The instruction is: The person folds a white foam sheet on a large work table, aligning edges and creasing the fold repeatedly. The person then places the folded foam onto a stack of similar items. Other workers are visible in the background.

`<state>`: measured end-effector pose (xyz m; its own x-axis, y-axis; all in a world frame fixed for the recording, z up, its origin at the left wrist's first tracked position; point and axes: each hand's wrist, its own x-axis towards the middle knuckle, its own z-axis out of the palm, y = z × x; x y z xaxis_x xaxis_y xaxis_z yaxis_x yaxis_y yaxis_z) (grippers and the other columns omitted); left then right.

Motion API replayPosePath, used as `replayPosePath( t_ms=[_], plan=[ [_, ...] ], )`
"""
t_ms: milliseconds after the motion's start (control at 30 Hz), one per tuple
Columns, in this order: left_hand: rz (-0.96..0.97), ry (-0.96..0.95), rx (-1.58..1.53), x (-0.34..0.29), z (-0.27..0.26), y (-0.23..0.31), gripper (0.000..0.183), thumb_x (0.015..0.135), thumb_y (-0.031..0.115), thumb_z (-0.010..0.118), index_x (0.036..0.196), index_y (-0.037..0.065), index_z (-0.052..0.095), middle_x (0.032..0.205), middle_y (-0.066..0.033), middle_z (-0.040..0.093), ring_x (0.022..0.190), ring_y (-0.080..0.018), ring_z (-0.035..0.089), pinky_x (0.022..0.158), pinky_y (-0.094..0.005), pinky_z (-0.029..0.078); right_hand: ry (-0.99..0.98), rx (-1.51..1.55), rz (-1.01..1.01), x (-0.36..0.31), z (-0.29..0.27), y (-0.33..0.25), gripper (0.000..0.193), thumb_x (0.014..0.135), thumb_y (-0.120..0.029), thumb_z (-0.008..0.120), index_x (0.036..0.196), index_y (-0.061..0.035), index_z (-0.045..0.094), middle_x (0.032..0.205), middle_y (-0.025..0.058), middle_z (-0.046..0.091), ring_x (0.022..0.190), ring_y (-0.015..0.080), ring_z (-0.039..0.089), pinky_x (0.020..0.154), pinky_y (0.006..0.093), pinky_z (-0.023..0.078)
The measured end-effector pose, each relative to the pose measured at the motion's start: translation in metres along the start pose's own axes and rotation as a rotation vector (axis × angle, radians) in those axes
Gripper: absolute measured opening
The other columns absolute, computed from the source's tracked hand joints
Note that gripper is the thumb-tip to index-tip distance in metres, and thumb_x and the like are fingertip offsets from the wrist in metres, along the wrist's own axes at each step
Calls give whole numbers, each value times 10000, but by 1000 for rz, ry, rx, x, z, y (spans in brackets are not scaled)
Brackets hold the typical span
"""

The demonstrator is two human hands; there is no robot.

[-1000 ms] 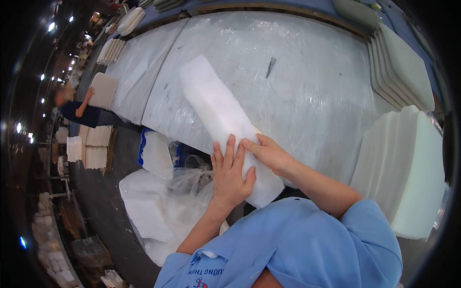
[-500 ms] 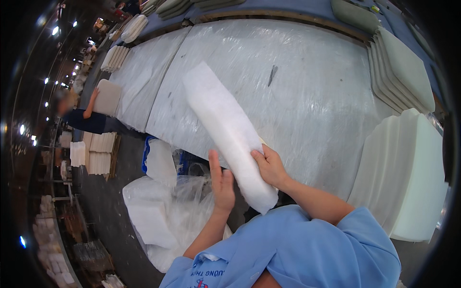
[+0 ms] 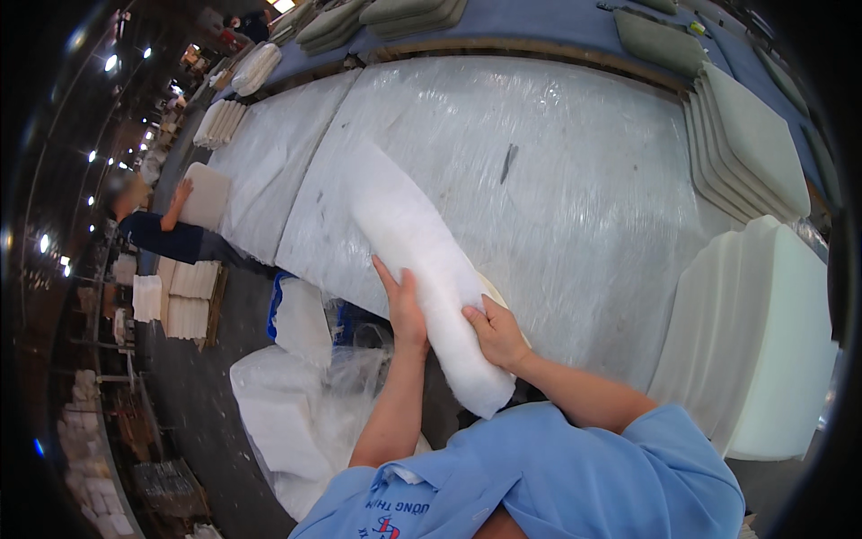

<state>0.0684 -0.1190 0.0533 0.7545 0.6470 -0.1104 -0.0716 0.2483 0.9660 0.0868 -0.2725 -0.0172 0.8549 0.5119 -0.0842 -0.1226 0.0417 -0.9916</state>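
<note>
A long white strip of fluffy padding slants over the wrapped tabletop, its lower end near my shirt. A cream-coloured edge shows behind it beside my right hand; most of that layer is hidden. My right hand grips the strip's right side, thumb on the white face and the other fingers behind. Against the left edge of the strip lies my left hand, its visible fingers stretched and apart, not wrapped round it.
The table is covered in clear plastic film. Stacked grey cushions and pale foam blocks stand at the right. White foam in plastic and a blue crate lie lower left. Another person touches a pale cushion at far left.
My left hand has moved up and in to touch the strip's left edge. The strip's lower end has shifted slightly down, with my right hand still gripping it.
</note>
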Motion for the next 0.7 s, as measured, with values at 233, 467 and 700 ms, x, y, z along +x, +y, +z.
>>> replayPosePath(
  t_ms=[233,467,700],
  plan=[
    [462,-198,1522,10,-1,23,730,983,226,578,1590,-79,311,1694,-305,184,1561,-560,58,1272,-608,124,-59,51,28,3,5,-3,292,1058,-252,623,932,7,572,716,132,583,662,172,497,638,361,451],
    [405,-218,1443,16,-6,45,722,954,213,647,1571,-47,377,1696,-299,186,1559,-563,76,1271,-608,120,-105,1,7,2,13,-9,280,1054,-222,628,901,1,556,694,125,559,643,162,456,617,361,438],
    [184,-89,1065,-76,-7,21,985,928,152,705,1668,21,68,1653,-389,134,1546,-561,118,1259,-570,168,-113,-5,3,2,13,-3,292,1047,-241,635,898,0,566,698,135,579,646,161,501,620,366,453]
  ],
)
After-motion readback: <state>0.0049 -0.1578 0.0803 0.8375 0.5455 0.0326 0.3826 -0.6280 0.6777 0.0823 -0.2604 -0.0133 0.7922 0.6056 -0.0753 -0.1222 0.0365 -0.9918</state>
